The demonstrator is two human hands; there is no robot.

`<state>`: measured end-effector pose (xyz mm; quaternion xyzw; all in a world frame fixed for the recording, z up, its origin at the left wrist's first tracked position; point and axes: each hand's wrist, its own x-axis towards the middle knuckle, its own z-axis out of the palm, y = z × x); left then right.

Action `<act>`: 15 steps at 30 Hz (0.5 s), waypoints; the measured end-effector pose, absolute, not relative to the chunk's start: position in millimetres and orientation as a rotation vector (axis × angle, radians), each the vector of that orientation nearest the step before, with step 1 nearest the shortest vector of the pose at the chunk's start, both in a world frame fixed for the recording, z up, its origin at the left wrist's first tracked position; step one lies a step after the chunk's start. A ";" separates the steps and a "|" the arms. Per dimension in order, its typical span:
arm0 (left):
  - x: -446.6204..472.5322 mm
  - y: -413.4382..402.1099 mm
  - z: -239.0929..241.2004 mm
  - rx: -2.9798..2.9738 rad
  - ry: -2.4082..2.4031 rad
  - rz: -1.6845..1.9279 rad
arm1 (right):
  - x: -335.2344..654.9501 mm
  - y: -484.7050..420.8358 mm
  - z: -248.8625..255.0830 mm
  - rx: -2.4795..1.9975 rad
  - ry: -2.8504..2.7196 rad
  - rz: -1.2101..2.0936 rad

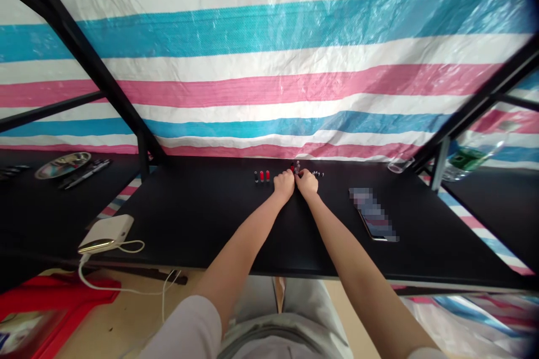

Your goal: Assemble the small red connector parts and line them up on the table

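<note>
Both arms reach far forward over the black table (202,219). My left hand (283,184) and my right hand (307,182) are curled and pressed together near the table's back edge, pinching small parts at the fingertips. A small red and silver piece (294,167) shows just above the fingers; what each hand grips is too small to name. Left of the hands stands a short row of small red and dark cylinders (261,176). Tiny pale pieces (318,173) lie to the right of my right hand.
A phone (373,215) lies on the table to the right. A white power bank with cable (106,233) sits at the front left edge. A metal dish (62,164) and pens (84,174) are on the left table. Striped tarp hangs behind; black frame bars cross both sides.
</note>
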<state>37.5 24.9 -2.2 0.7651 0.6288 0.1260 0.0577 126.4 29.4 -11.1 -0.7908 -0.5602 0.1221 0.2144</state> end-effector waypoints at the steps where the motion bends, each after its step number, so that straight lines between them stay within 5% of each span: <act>1: 35.1 19.1 -0.8 2.331 1.876 0.356 | 126.6 25.5 -10.7 -2.186 -1.588 0.305; 15: -36.5 -24.1 25.3 2.207 1.976 0.400 | 96.7 -45.5 -23.1 -1.440 -1.288 0.450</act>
